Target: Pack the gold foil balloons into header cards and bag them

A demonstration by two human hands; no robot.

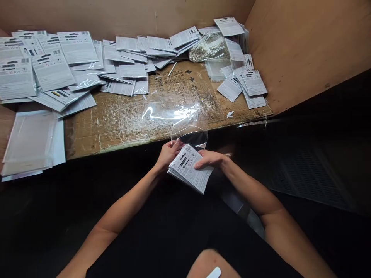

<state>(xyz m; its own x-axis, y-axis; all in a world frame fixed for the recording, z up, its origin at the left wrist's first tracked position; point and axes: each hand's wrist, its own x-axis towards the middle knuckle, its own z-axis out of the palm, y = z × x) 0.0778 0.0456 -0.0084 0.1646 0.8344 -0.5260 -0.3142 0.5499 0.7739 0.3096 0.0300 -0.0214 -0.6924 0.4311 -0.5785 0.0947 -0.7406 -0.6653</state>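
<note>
Both hands hold a small stack of white printed cards [189, 170] just below the front edge of the cardboard-covered table [116, 123]. My left hand [168, 153] grips the stack's left corner, fingers curled round it. My right hand [211, 158] lies over the top card with the fingers pressed on it and pinches the stack from the right. A clear plastic bag [185, 119] stands open just above the stack, its mouth at the table edge touching the cards' upper end.
Many white printed packets [55, 69] lie scattered over the table's left and back. More packets [246, 83] and a bag of small metal parts [207, 48] sit at the right rear. A pile of clear bags [29, 143] rests at the left front. Cardboard walls [304, 46] enclose the table.
</note>
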